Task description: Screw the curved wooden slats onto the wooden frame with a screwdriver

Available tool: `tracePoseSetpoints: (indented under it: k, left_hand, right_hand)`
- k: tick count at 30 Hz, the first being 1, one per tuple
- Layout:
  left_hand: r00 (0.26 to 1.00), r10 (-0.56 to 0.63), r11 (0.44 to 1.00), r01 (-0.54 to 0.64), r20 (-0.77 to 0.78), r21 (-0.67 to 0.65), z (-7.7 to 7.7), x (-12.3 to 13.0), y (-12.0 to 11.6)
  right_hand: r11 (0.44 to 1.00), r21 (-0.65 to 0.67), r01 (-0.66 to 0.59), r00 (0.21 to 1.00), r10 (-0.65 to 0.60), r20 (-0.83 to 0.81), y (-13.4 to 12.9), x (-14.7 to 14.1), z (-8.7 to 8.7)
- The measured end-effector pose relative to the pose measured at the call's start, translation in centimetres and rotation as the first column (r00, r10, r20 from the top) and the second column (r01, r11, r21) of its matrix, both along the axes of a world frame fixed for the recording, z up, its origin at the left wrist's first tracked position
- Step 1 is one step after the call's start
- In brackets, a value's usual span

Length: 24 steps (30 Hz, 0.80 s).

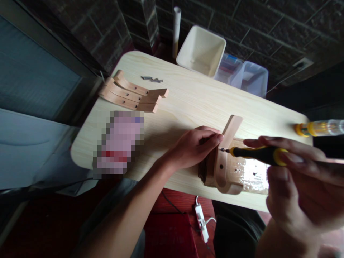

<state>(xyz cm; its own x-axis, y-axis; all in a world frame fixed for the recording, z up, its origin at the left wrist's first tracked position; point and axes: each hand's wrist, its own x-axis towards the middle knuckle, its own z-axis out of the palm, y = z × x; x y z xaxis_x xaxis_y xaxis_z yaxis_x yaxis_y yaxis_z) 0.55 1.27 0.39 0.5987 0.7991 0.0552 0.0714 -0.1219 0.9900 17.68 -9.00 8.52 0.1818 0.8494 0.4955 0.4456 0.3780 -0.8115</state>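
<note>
A pale wooden hook (222, 175) with a curved lower end lies across a cardboard box wrapped in clear tape (248, 165). My left hand (196, 145) is closed at the hook's left edge, thumb pressed against the wood and other fingers partly hidden. In my right hand (298, 179) is a black-and-yellow screwdriver (255, 153), pointing left. Its tip meets a small screw (222, 149) at the hook's upper hole. Below that, a second, dark hole shows in the wood.
Several similar wooden hooks (131, 96) lie side by side at the table's (182, 107) left end, with loose screws (152, 79) behind them. A pixelated pinkish object (119, 139) sits nearer. Another yellow-and-clear screwdriver (319, 128) lies right. Bins (201, 50) stand behind; a power strip (201, 222) is below.
</note>
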Motion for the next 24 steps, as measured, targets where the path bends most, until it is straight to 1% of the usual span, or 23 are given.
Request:
tracePoseSetpoints:
  k: [2,5,7,10,14,17,19,21,24]
  left_hand:
    - [1.0,-0.011,1.0,0.011,-0.007,0.007,0.1,-0.1,0.1]
    - [1.0,-0.017,1.0,0.018,-0.012,0.017,0.2,-0.1,0.1]
    - [1.0,-0.02,0.999,0.02,-0.009,0.026,0.2,0.0,0.1]
    - [1.0,0.001,0.999,-0.001,-0.008,0.037,-0.1,0.1,0.0]
    - [1.0,0.021,0.999,-0.021,-0.014,0.036,-0.3,0.3,-0.2]
    - [1.0,0.001,0.999,0.0,-0.03,0.045,-0.1,0.2,0.0]
    - [0.999,-0.024,0.998,0.026,-0.041,0.06,0.0,0.1,0.1]
    - [0.997,-0.043,0.997,0.047,-0.068,0.059,0.3,0.0,0.3]
    - [0.992,-0.041,0.999,0.044,-0.12,0.027,0.6,-0.3,0.3]
  right_hand:
    - [1.0,0.017,0.007,1.0,-0.007,-0.028,0.2,-0.2,-0.2]
    - [0.995,0.089,0.038,0.995,-0.029,-0.099,0.8,-0.7,-0.7]
    - [0.993,0.11,0.036,0.995,-0.025,-0.093,1.1,-0.7,-1.1]
    - [0.992,0.129,-0.006,0.997,0.017,-0.081,1.2,-0.2,-1.5]
    - [0.99,0.129,-0.059,0.99,0.075,-0.119,1.1,0.3,-1.6]
    - [0.99,0.121,-0.065,0.991,0.079,-0.112,1.2,0.5,-1.0]
    - [0.989,0.098,-0.106,0.993,0.111,-0.045,1.3,0.9,-0.1]
    - [0.987,0.032,-0.155,0.987,0.154,0.041,1.3,1.4,0.9]
    - [0.987,-0.046,-0.154,0.98,0.159,0.122,1.0,1.8,2.5]
